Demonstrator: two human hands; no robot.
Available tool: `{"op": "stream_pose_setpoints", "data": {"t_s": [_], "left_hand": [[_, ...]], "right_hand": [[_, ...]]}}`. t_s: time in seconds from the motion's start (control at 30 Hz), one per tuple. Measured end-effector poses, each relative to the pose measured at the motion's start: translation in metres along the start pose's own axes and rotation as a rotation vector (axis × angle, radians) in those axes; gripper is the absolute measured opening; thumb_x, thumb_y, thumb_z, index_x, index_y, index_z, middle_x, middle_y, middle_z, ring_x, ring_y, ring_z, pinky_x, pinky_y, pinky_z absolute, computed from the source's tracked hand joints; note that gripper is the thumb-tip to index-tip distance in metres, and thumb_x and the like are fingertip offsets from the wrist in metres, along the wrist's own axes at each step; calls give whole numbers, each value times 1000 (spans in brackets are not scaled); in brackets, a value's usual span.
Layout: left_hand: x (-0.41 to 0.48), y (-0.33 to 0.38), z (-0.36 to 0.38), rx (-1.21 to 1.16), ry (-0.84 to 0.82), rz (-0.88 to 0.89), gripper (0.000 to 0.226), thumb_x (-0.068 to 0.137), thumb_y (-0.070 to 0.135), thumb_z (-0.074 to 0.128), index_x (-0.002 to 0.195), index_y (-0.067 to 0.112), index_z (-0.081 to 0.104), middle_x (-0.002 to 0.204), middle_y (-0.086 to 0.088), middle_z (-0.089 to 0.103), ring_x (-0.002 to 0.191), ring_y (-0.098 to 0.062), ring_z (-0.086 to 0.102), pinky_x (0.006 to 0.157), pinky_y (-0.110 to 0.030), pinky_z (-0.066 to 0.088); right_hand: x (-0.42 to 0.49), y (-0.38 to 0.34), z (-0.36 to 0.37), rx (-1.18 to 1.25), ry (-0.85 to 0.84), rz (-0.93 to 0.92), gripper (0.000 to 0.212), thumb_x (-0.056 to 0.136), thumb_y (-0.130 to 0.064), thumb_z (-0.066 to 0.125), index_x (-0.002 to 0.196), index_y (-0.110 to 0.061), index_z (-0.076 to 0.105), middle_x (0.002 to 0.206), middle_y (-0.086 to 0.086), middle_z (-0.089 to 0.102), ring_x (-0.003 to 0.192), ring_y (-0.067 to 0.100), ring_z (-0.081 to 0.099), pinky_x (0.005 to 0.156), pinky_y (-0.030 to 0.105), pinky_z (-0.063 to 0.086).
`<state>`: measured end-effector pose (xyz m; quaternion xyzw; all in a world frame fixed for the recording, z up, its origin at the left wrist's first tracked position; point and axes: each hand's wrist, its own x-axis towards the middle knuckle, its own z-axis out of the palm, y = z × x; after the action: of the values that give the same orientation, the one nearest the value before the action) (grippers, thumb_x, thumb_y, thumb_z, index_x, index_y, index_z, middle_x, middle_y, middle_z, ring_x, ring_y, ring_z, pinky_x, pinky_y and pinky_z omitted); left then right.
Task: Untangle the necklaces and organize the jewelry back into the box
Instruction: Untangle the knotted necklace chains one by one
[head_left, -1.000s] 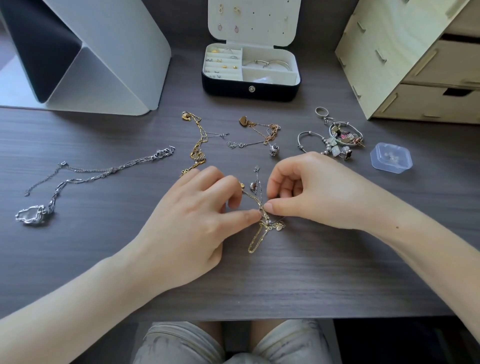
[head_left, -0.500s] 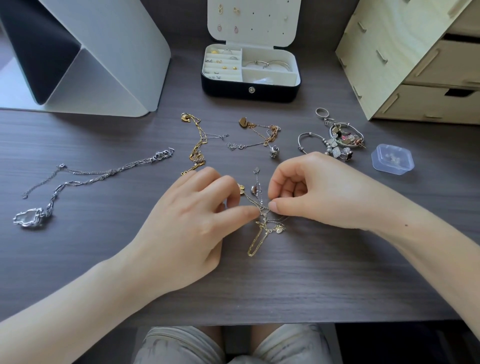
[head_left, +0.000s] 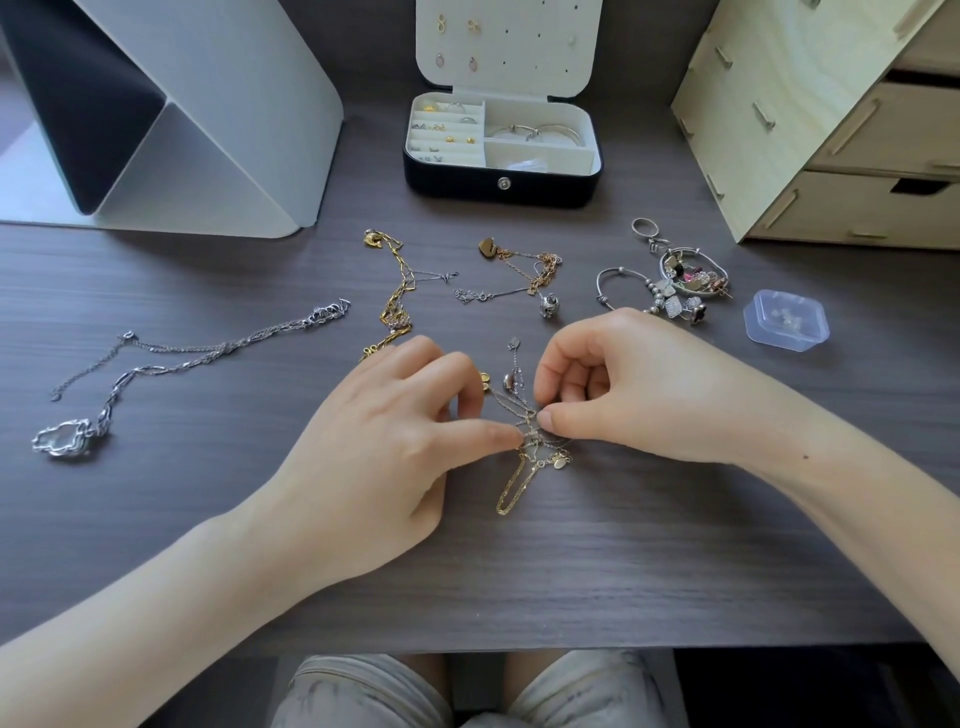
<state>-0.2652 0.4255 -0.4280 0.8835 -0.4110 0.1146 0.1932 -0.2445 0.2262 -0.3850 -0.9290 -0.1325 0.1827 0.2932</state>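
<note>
On the desk (head_left: 571, 571), left hand (head_left: 374, 457) and right hand (head_left: 639, 384) still pinching tangled chains (head_left: 511, 486), grips unmoved.

A dark wood-grain desk (head_left: 623, 571) is shown. An open jewelry box (head_left: 457, 182) is set at back centre, flanked by a white folded stand (head_left: 234, 130) and a wooden drawer unit (head_left: 779, 130). Laid in front, left to right: silver necklace (head_left: 208, 353), gold chain (head_left: 400, 291), rose-gold chain (head_left: 540, 270), charm heap (head_left: 685, 283), clear plastic case (head_left: 784, 327). Tangled chains (head_left: 514, 483) are nearest.
</note>
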Motion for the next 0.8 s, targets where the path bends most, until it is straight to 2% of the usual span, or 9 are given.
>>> {"op": "stream_pose_setpoints", "data": {"t_s": [0.2,0.33,0.43,0.57,0.8], "left_hand": [[1,1,-1,-54,26,-48,49,71,1,35,92,22,74,85,-3,58,69,-25,49,59,-34,43],[6,1,-3,-194,103,-246,33,72,9,43,84,22,72,82,7,56,73,-19,50,65,-32,40],[18,5,-6,-213,116,-380,18,72,18,55,75,26,70,77,11,54,72,-11,47,67,-26,38],[38,18,-7,-121,19,-393,9,72,25,62,70,25,71,74,7,52,73,-16,48,64,-27,37],[55,29,-9,-1,-169,-445,10,82,23,59,83,24,70,92,1,58,90,-20,56,74,-27,42]], "right_hand": [[-1,1,0,21,-4,0,11,75,-14,72,72,-21,64,56,-9,60,45,-1,49,50,10,38],[-3,1,0,35,-7,-3,11,76,-13,72,73,-21,65,57,-8,61,46,-1,49,51,11,39],[-5,1,-1,32,12,-2,10,77,-14,71,73,-22,65,60,-8,62,49,-2,51,53,10,40],[-8,-1,1,-5,69,-4,15,79,-15,68,71,-26,63,63,-9,62,54,-4,52,56,10,41],[-13,1,3,-35,138,22,21,80,-16,65,66,-31,58,61,-12,59,55,-6,50,55,9,37]]}}
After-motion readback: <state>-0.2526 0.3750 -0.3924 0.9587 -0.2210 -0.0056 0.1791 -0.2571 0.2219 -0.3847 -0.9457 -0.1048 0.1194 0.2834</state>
